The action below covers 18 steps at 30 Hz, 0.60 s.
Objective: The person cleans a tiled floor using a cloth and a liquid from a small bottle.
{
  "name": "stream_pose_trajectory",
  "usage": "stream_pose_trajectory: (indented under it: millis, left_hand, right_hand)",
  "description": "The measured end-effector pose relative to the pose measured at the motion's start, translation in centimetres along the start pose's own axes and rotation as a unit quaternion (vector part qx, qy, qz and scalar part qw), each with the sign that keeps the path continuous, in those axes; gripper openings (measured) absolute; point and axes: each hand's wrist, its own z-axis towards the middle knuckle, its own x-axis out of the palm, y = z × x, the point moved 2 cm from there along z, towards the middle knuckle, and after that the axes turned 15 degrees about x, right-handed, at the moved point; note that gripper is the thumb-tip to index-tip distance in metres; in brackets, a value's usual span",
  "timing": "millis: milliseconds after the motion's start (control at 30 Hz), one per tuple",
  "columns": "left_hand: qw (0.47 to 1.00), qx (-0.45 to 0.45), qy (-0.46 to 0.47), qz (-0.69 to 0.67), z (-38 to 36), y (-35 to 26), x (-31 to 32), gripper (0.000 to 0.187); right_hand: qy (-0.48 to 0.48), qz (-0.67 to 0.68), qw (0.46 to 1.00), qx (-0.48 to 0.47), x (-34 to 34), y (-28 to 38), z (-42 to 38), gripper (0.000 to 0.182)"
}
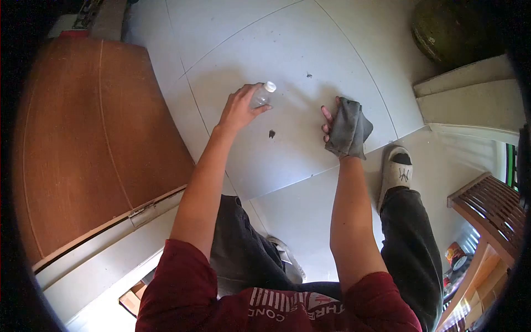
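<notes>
My left hand (241, 107) is wrapped round a small clear plastic bottle (260, 98) with a white cap. It holds the bottle above the pale tiled floor (293, 160), cap tilted away from me. A folded dark grey cloth (349, 128) covers most of my right hand (327, 120), which holds it. Some fingers show past the cloth's left edge; the rest of that hand is hidden. Between the hands and nearer to me, a dark scrap (271, 134) lies on the tiles. Another small dark bit (309, 75) lies farther off.
A brown wooden door panel (99, 144) fills the left side. At the upper right stands a large dark rounded pot (456, 33) beside a pale ledge (470, 105). A slatted wooden rack (489, 207) is at the right. My slippered foot (396, 172) rests on the floor.
</notes>
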Motion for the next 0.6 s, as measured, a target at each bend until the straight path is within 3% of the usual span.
stream_pose_trajectory:
  millis: [100,267,367,500,600]
  left_hand:
    - [0.992,-0.066,-0.101,-0.026,-2.5,-0.1,-1.1,0.064]
    - [0.949,-0.197,-0.244,-0.030,-8.0,0.5,-0.9,0.065]
    - [0.849,-0.285,-0.437,-0.085,-11.5,0.6,1.4,0.064]
    - [0.784,-0.324,-0.529,-0.016,-15.2,-0.3,3.6,0.066]
    - [0.782,-0.365,-0.502,-0.057,-16.3,-1.7,3.7,0.068]
  right_hand:
    - [0.055,0.021,0.998,-0.013,-0.4,-0.4,0.3,0.050]
    - [0.057,0.000,0.998,-0.013,-1.2,-0.3,1.1,0.052]
    - [0.074,0.006,0.997,-0.014,-1.9,-0.4,1.4,0.057]
    - [0.024,-0.022,0.999,-0.016,-1.7,-0.3,1.5,0.057]
    - [0.081,-0.019,0.996,-0.030,-1.9,-0.8,1.7,0.050]
